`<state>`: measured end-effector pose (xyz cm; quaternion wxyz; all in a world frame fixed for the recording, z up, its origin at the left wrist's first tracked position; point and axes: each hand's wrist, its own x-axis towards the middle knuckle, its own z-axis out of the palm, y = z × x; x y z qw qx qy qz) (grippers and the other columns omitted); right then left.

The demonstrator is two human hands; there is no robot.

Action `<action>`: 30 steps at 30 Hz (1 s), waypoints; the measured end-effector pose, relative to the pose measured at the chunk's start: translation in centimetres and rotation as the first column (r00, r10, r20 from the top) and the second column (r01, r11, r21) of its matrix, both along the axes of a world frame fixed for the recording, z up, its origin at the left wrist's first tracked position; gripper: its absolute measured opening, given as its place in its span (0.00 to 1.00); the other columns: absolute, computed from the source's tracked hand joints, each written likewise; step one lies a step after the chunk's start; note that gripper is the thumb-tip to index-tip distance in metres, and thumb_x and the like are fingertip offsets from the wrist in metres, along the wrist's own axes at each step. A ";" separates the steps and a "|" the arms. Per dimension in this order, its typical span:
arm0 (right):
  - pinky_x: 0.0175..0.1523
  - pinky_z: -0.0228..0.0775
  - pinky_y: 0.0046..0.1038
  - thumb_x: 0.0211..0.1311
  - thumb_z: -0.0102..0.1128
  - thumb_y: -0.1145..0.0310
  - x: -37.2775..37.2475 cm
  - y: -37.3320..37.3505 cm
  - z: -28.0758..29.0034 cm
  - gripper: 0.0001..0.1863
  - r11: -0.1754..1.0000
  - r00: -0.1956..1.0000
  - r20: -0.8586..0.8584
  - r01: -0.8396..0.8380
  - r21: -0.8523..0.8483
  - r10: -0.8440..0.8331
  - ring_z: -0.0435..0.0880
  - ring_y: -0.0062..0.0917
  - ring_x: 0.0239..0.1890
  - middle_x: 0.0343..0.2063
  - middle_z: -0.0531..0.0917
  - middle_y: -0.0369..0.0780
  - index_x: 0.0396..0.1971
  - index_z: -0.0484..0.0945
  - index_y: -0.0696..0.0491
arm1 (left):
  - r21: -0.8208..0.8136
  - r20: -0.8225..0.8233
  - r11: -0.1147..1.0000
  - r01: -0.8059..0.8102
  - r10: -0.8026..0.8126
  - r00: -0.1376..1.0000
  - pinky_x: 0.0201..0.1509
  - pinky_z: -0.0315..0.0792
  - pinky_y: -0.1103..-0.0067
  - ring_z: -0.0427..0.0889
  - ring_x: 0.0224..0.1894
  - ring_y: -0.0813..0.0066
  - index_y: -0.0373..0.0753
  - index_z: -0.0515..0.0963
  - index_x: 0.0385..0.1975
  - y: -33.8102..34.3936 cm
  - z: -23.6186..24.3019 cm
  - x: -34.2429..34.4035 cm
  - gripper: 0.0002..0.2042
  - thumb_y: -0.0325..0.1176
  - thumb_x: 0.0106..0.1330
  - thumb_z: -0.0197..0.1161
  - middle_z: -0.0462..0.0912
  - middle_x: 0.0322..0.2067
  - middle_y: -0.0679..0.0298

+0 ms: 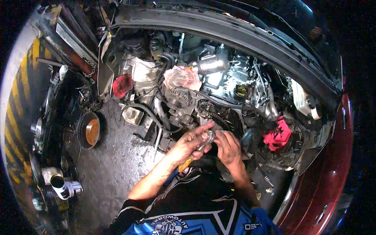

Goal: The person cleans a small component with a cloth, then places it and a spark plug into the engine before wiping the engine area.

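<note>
My left hand point(188, 145) is closed on a small silver metal part point(206, 141), and a yellow object, possibly a tool handle point(184, 164), shows beneath that hand. My right hand point(228, 150) has its fingers bent against the same metal part from the right side. Both hands are over the front of an open engine bay, just below an exposed chain point(211, 113). A pink-stained cloth or paper point(182, 78) lies on the engine beside a silver cylinder point(213, 65).
Red cloths point(122, 85) point(277, 135) lie at either side of the engine. A round pan of orange-brown liquid point(92, 131) and several cans point(58, 186) are on the floor at left. The red car body point(335, 156) runs along the right, and the windshield edge crosses the top.
</note>
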<state>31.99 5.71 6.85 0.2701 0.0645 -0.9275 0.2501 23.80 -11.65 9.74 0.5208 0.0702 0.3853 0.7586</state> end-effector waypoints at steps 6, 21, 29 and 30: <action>0.49 0.72 0.37 0.60 0.52 0.74 0.4 1.0 0.2 0.11 0.970 0.986 0.021 0.164 -0.182 -0.163 0.79 0.43 0.42 0.40 0.79 0.45 0.43 0.76 0.56 | -0.112 -0.481 0.989 -0.092 0.027 0.876 0.22 0.61 0.89 0.65 0.19 0.87 0.45 0.66 0.61 -2.4 6.2 -4.1 0.19 0.38 0.72 0.51 0.74 0.25 0.69; 0.48 0.70 0.32 0.58 0.55 0.77 6.6 -2.8 0.3 0.11 0.774 0.854 0.143 0.515 -0.369 -0.500 0.80 0.38 0.39 0.38 0.82 0.43 0.42 0.77 0.54 | 0.135 -0.641 0.834 -0.536 -0.339 -0.689 0.61 0.63 0.61 0.70 0.57 0.52 0.45 0.69 0.56 12.5 15.9 -41.3 0.20 0.47 0.72 0.42 0.74 0.50 0.52; 0.52 0.65 0.33 0.54 0.57 0.76 7.8 -0.9 0.5 0.10 0.612 0.659 0.117 0.739 -0.280 -0.743 0.73 0.35 0.44 0.38 0.75 0.43 0.38 0.79 0.56 | 0.148 -0.603 0.897 -0.418 -0.253 -0.757 0.61 0.59 0.59 0.68 0.56 0.51 0.50 0.70 0.53 13.8 12.0 -45.5 0.17 0.47 0.71 0.42 0.73 0.49 0.55; 0.51 0.65 0.31 0.56 0.57 0.74 7.5 0.0 0.7 0.08 0.615 0.642 0.059 0.754 -0.232 -0.765 0.74 0.33 0.43 0.36 0.76 0.42 0.37 0.78 0.57 | 0.098 -0.642 0.907 -0.409 -0.256 -0.723 0.63 0.59 0.60 0.66 0.58 0.50 0.53 0.68 0.57 15.0 11.9 -45.2 0.18 0.44 0.70 0.42 0.71 0.54 0.56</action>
